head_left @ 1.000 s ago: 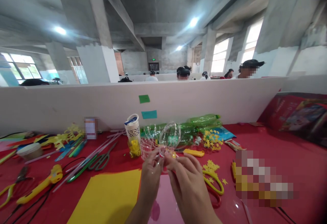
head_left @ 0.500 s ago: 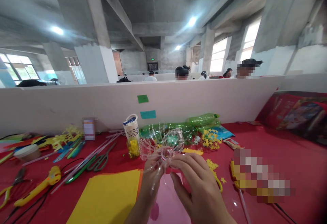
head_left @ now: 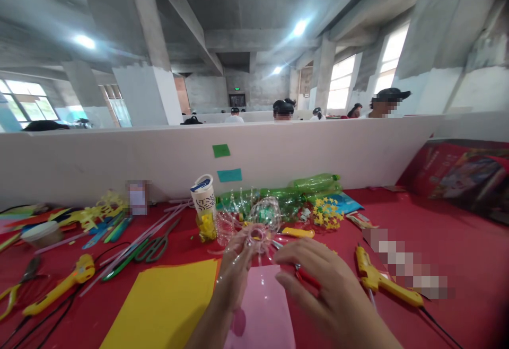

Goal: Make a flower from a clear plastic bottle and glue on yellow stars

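My left hand (head_left: 234,267) is closed round a clear plastic bottle piece (head_left: 257,235), cut into strips that curl outward from its ring-shaped neck. To the right of it, my right hand (head_left: 314,275) is apart from the piece, thumb and fingers spread with nothing between them. Partly hidden behind the right hand is a red-handled tool (head_left: 308,278). Pink sheets (head_left: 264,306) lie under the hands, and yellow sheets (head_left: 163,306) lie to their left. Just beyond the piece rests a yellow-handled cutter (head_left: 297,232).
Green plastic bottles (head_left: 318,184) lie along the white partition (head_left: 159,160). A white cup (head_left: 202,195) stands at the back. Yellow glue guns lie left (head_left: 63,285) and right (head_left: 385,282), trailing cords. Scissors (head_left: 153,248) and yellow stars (head_left: 328,212) are on the red table.
My right hand has let go of the plastic piece and moved right and slightly down. The left hand still holds the piece, its ring now turned more toward me.
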The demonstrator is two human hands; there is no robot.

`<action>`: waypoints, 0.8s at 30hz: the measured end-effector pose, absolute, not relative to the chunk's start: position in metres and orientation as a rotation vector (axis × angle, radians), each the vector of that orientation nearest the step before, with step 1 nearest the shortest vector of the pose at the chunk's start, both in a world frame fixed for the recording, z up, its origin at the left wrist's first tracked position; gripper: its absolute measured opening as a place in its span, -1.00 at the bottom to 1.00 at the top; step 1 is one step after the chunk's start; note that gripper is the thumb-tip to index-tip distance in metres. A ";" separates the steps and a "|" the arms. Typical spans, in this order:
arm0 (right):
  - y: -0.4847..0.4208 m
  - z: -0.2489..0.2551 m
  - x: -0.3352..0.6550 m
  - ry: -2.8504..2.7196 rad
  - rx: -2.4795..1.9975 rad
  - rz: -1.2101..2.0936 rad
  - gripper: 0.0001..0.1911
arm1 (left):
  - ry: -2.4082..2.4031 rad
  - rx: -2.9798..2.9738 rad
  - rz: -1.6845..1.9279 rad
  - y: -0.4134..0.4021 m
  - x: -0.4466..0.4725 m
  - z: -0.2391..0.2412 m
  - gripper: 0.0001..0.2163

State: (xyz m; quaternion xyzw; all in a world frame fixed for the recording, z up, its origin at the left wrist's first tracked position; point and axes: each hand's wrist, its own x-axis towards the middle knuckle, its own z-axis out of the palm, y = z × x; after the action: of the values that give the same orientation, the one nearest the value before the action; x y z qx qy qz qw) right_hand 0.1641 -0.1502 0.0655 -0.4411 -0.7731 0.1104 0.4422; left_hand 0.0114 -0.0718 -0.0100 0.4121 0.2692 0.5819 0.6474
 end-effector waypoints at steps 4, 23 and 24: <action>-0.155 0.068 0.168 -1.931 -1.023 0.254 -0.84 | 0.551 0.855 1.274 -0.072 0.011 -0.008 -0.65; -0.128 0.041 0.156 -1.848 -1.207 -0.012 -0.83 | 0.573 0.951 1.222 -0.077 0.021 0.001 -0.76; -0.127 0.040 0.156 -1.836 -1.224 -0.028 -0.83 | 0.579 0.950 1.226 -0.077 0.021 0.001 -0.73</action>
State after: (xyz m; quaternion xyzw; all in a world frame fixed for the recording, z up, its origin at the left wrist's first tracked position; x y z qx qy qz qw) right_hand 0.1555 -0.1274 0.0401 -0.4952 -0.7428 -0.0113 0.4504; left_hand 0.0207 -0.0771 0.0007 0.4226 0.2577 0.5453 0.6764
